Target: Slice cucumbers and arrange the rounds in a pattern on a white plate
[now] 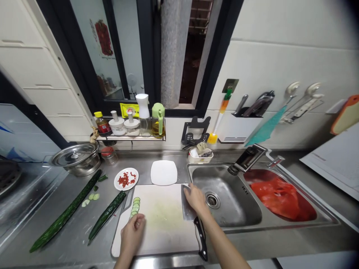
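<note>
A white cutting board (168,239) lies on the counter. Near its left side runs a row of overlapping cucumber slices (135,205). My left hand (132,233) is at the lower end of that row, fingers curled closed; what they hold, if anything, is hidden. Along the board's right edge lies a wide-bladed kitchen knife (188,209), its black handle toward me. My right hand (195,198) grips the upper part of the blade, thumb on its face, other fingers partly hidden. Behind the board is a white square plate (164,173).
To the left lie a long cucumber (67,211), a shorter cucumber piece (106,216) and a few offcuts (94,197). A round plate (117,183) holds chopped red bits. The steel sink (232,213) adjoins on the right, with a red bag (276,196) in its second basin.
</note>
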The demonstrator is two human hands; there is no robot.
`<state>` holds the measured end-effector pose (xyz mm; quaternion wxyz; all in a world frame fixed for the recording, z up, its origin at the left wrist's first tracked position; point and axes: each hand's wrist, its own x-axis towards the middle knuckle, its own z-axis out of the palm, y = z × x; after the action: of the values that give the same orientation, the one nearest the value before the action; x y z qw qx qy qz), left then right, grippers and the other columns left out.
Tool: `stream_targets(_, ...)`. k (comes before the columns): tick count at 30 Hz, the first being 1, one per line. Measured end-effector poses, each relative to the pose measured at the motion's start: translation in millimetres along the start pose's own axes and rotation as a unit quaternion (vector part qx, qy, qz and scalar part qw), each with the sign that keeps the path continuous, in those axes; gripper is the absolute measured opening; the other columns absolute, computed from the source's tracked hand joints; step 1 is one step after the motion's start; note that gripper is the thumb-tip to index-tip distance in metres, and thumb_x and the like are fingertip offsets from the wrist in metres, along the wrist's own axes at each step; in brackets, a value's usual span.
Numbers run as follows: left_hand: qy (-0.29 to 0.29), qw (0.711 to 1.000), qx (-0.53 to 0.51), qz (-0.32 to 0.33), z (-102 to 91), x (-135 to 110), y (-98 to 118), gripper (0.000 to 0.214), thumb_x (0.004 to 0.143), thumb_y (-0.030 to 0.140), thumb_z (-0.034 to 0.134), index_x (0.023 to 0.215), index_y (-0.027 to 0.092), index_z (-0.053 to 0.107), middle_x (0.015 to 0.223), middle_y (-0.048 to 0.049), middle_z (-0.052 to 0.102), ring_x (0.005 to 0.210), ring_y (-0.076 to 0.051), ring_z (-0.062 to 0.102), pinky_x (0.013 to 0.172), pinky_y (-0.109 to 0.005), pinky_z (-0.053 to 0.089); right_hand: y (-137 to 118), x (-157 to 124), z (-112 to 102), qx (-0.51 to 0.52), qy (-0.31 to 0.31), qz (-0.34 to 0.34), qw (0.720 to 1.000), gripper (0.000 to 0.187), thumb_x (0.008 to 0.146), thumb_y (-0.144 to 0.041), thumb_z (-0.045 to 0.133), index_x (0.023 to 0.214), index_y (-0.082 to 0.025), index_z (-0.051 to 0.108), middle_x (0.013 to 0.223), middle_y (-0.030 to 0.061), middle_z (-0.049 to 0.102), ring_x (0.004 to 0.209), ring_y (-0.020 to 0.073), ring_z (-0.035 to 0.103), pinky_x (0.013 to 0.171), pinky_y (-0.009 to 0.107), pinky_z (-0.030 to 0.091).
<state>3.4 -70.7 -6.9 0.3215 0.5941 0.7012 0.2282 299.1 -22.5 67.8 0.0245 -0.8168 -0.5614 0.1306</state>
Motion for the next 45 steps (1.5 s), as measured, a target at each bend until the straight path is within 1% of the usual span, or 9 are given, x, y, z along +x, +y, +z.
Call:
stream_targets(6, 0.011, 0.993, -0.119, 0.011, 8.7, 14, 12, 0.04, 0.075, 0.051, 0.054, 0.093, 0.019, 0.068, 0.07, -0.0025, 0.066, 0.067, -0.019, 0.063, 0.064, -0.026, 0.048, -38, 96, 1, 0.008, -0.021, 0.029, 0.999, 0.04, 0.09, -0.035, 0.047, 0.123, -0.014, 0.057, 0.122, 0.0176, 0.062, 0.121, 0.0303, 0.05, 0.097, 0.041, 0.034)
stream_targets(11, 0.023, 0.992, -0.12, 0.016, 21.8, 61, 49, 0.039, 0.078, 0.046, 0.051, 0.1, 0.017, 0.067, 0.087, -0.0065, 0.07, 0.073, -0.017, 0.063, 0.071, -0.027, 0.049, -49, 131, 12, 0.032, -0.041, 0.061, 0.997, 0.038, 0.089, -0.029, 0.045, 0.12, -0.011, 0.059, 0.119, 0.0192, 0.064, 0.118, 0.0302, 0.054, 0.098, 0.044, 0.033)
stream_targets(14, 0.007, 0.998, -0.059, -0.002, 25.8, 93, 72, 0.039, 0.081, 0.039, 0.052, 0.112, 0.02, 0.063, 0.105, -0.0073, 0.07, 0.09, -0.02, 0.064, 0.08, -0.029, 0.047, -52, 137, 19, 0.043, -0.049, 0.06, 0.996, 0.036, 0.089, -0.027, 0.043, 0.116, -0.012, 0.062, 0.119, 0.0182, 0.064, 0.115, 0.0282, 0.057, 0.099, 0.044, 0.033)
stream_targets(18, 0.013, 0.996, 0.057, -0.065, 29.1, 129, 91, 0.048, 0.082, 0.041, 0.052, 0.128, 0.027, 0.054, 0.123, -0.006, 0.065, 0.116, -0.03, 0.054, 0.092, -0.043, 0.042, -53, 140, 26, 0.053, -0.055, 0.055, 0.996, 0.036, 0.088, -0.023, 0.042, 0.116, -0.013, 0.061, 0.119, 0.0169, 0.065, 0.114, 0.0271, 0.058, 0.1, 0.044, 0.032)
stream_targets(22, 0.009, 0.991, 0.1, -0.09, 36.4, 154, 96, 0.055, 0.083, 0.038, 0.049, 0.137, 0.027, 0.046, 0.129, -0.0085, 0.061, 0.121, -0.033, 0.05, 0.095, -0.049, 0.038, -52, 145, 31, 0.058, -0.062, 0.053, 0.995, 0.035, 0.088, -0.019, 0.041, 0.117, -0.014, 0.06, 0.116, 0.0165, 0.066, 0.114, 0.0267, 0.058, 0.101, 0.045, 0.03)
stream_targets(25, 0.001, 0.989, 0.112, -0.093, 41.4, 164, 96, 0.05, 0.084, 0.031, 0.047, 0.134, 0.025, 0.05, 0.125, -0.0104, 0.063, 0.118, -0.033, 0.053, 0.094, -0.049, 0.038, -52, 148, 35, 0.061, -0.068, 0.053, 0.994, 0.035, 0.088, -0.017, 0.041, 0.116, -0.015, 0.06, 0.116, 0.0164, 0.066, 0.113, 0.0256, 0.058, 0.101, 0.043, 0.029)
stream_targets(35, -0.028, 0.99, 0.098, -0.1, 46.9, 175, 93, 0.034, 0.081, 0.023, 0.047, 0.108, 0.027, 0.067, 0.108, -0.0093, 0.071, 0.11, -0.032, 0.059, 0.095, -0.051, 0.034, -55, 151, 41, 0.082, -0.074, 0.069, 0.992, 0.035, 0.087, -0.016, 0.045, 0.119, -0.015, 0.058, 0.115, 0.0164, 0.066, 0.113, 0.0246, 0.059, 0.099, 0.041, 0.032)
stream_targets(41, -0.017, 0.991, 0.085, -0.104, 41.9, 172, 99, 0.029, 0.078, 0.018, 0.05, 0.1, 0.025, 0.067, 0.105, -0.0076, 0.071, 0.105, -0.029, 0.061, 0.091, -0.046, 0.036, -52, 150, 34, 0.098, -0.069, 0.071, 0.99, 0.032, 0.086, -0.018, 0.047, 0.115, -0.016, 0.06, 0.114, 0.0135, 0.067, 0.11, 0.0242, 0.06, 0.094, 0.037, 0.037)
stream_targets(45, -0.004, 0.995, 0.049, -0.087, 31.9, 156, 101, 0.028, 0.08, 0.022, 0.049, 0.103, 0.025, 0.065, 0.098, -0.0047, 0.072, 0.099, -0.025, 0.064, 0.086, -0.038, 0.039, -49, 140, 25, 0.112, -0.055, 0.054, 0.991, 0.031, 0.087, -0.021, 0.047, 0.115, -0.018, 0.059, 0.109, 0.0097, 0.068, 0.105, 0.0215, 0.061, 0.084, 0.029, 0.039)
